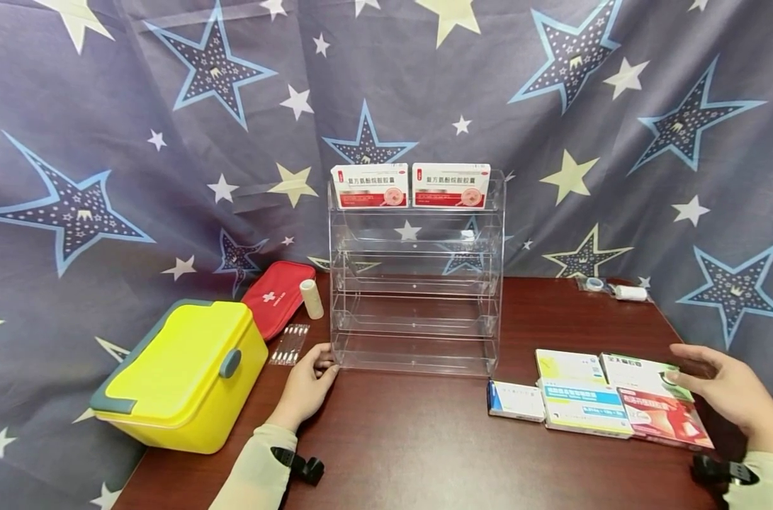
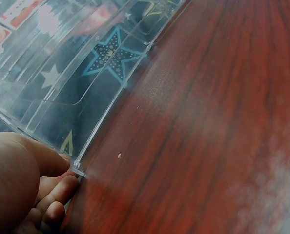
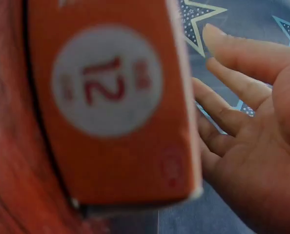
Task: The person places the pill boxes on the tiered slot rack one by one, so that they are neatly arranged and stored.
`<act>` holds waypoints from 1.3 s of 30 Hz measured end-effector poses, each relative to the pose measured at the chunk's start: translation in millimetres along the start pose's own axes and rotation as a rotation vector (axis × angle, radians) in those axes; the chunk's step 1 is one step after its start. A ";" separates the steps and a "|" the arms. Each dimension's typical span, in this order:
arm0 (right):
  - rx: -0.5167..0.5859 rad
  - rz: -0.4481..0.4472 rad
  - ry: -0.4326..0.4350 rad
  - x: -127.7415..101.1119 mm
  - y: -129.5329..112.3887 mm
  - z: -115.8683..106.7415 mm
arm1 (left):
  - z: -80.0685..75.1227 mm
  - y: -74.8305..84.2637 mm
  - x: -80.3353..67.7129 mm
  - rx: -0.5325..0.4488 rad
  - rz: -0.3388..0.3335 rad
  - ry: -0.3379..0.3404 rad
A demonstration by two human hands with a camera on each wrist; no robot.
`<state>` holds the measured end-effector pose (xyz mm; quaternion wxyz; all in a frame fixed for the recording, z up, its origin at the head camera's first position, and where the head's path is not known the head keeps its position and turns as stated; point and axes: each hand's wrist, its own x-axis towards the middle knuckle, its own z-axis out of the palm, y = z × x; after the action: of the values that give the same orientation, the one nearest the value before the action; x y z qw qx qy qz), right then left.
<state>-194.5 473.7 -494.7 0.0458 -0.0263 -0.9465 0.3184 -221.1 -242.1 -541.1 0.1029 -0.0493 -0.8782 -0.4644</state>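
Observation:
A clear acrylic display rack (image 1: 414, 326) with several tiers stands upright on the table. My left hand (image 1: 306, 388) pinches its front lower left corner; in the left wrist view the thumb and curled fingers (image 2: 62, 187) meet there. Two white-and-red medicine boxes, a left one (image 1: 370, 185) and a right one (image 1: 451, 185), sit side by side on the top tier. At the right, my right hand (image 1: 737, 389) hovers with fingers spread, holding nothing. It is nearest a white-and-green box (image 1: 638, 374) and a red-and-white box (image 1: 663, 418). An orange box end (image 3: 108, 161) looms in the right wrist view.
Beside those boxes lie a white-and-yellow box (image 1: 571, 365), a blue-and-white box (image 1: 584, 407) and a small white box (image 1: 518, 401). Left stand a yellow case (image 1: 182, 368), red first-aid pouch (image 1: 276, 297), bandage roll (image 1: 311, 299) and swab packet (image 1: 289, 344). Small wrapped supplies (image 1: 630, 292) lie back right.

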 end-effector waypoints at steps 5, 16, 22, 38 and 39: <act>-0.032 0.024 -0.054 -1.1 6.6 -1.3 | 0.5 1.0 -0.1 0.008 -0.005 -0.004; -0.092 0.051 -0.124 0.8 15.9 -0.5 | 0.3 1.2 0.5 -0.005 0.005 -0.002; -0.114 0.029 -0.135 2.9 16.5 -0.1 | -0.2 0.4 0.3 -0.013 -0.001 -0.003; 0.004 -0.048 -0.010 -0.5 19.1 6.8 | -1.1 0.5 0.5 -0.012 0.006 -0.007; 0.018 -0.059 0.009 -1.1 19.7 7.6 | -1.2 0.4 0.5 -0.012 0.006 -0.007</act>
<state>-193.8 484.7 -512.8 0.0598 0.0003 -0.9437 0.3253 -221.4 -242.8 -540.0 0.1008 -0.0545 -0.8756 -0.4692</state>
